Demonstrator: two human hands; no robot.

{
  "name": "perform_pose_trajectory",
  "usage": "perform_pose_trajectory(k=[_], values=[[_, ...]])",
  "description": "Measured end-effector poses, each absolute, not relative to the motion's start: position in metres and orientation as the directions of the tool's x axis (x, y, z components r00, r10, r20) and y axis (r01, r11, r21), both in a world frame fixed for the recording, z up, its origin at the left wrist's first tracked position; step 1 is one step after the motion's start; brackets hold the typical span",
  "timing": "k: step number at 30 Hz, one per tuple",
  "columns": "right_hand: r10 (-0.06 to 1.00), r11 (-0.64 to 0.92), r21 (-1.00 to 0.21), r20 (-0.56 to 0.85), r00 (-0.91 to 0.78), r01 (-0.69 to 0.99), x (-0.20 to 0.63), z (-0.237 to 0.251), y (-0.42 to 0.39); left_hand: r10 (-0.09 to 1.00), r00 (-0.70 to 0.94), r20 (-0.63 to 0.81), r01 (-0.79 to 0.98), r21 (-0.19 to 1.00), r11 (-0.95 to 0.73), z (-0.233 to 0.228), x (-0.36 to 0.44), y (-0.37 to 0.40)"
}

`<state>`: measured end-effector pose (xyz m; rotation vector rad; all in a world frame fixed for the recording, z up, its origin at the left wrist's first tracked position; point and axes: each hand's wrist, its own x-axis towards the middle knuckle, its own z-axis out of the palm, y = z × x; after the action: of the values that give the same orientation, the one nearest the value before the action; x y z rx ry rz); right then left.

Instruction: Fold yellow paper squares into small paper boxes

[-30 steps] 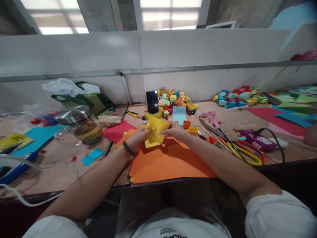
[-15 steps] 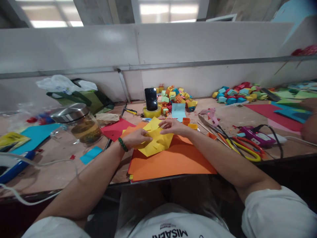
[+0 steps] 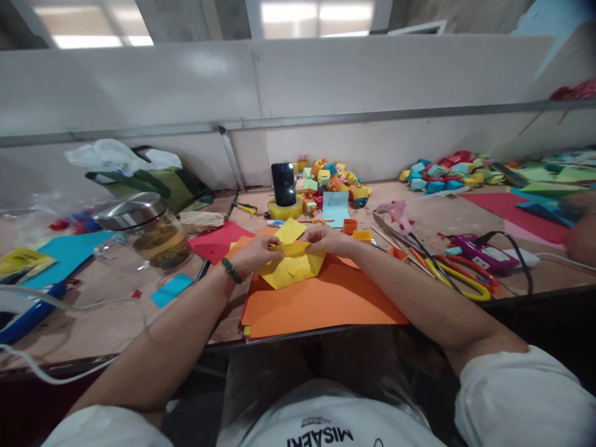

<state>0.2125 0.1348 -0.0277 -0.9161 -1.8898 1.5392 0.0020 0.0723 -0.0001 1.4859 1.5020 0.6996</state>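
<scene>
A creased sheet of yellow paper [image 3: 291,270] lies over a stack of orange paper [image 3: 326,304] at the table's front edge. My left hand [image 3: 258,251], with a dark green bead bracelet above it, pinches the yellow paper at its left side. On the other side, my right hand [image 3: 323,239] pinches the same sheet between thumb and fingers. Between both hands a fold stands raised, and a pointed yellow flap shows behind it. The hidden undersides of the fingers cannot be seen.
Behind the paper a phone [image 3: 284,184] stands in a yellow tape roll [image 3: 285,212], beside a pile of small folded paper boxes [image 3: 326,180]. A pink glue gun [image 3: 397,214] and scissors [image 3: 459,282] lie right. A glass jar [image 3: 161,239] stands left. Another person's hand [image 3: 582,217] is far right.
My hands have closed on the yellow paper's two sides and lifted a fold between them. The right fingers, spread above the sheet before, are now pinched. The other person's hand at right has shifted slightly.
</scene>
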Motion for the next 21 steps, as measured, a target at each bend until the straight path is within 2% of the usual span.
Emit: perform_pose_trajectory(k=[4,10,13,18,21], values=[[0.792,0.033,-0.993,-0.043,-0.609,0.112,0.21,-0.0281,0.1333,0.977,0.116,-0.176,0.48,0.872,0.1,-0.0011,0.0018,0.0729],[0.729,0.186,-0.975,0.056,-0.682,0.118,0.2109,-0.0325,0.1389,0.964,0.16,-0.215,0.493,0.863,0.111,0.0021,0.0006,0.0704],[0.715,0.215,-0.967,0.059,-0.696,0.139,0.2152,-0.0299,0.1407,0.961,0.158,-0.227,0.445,0.885,0.136,0.0009,-0.0039,0.0715],[0.732,0.364,-0.893,0.1,-0.673,0.263,0.2147,-0.0262,0.1373,0.967,0.178,-0.184,0.445,0.891,0.088,-0.0039,-0.005,0.0729],[0.733,0.389,-0.874,0.103,-0.672,0.291,0.2098,-0.0282,0.1341,0.967,0.197,-0.16,0.443,0.895,0.058,-0.0046,-0.0028,0.073]])
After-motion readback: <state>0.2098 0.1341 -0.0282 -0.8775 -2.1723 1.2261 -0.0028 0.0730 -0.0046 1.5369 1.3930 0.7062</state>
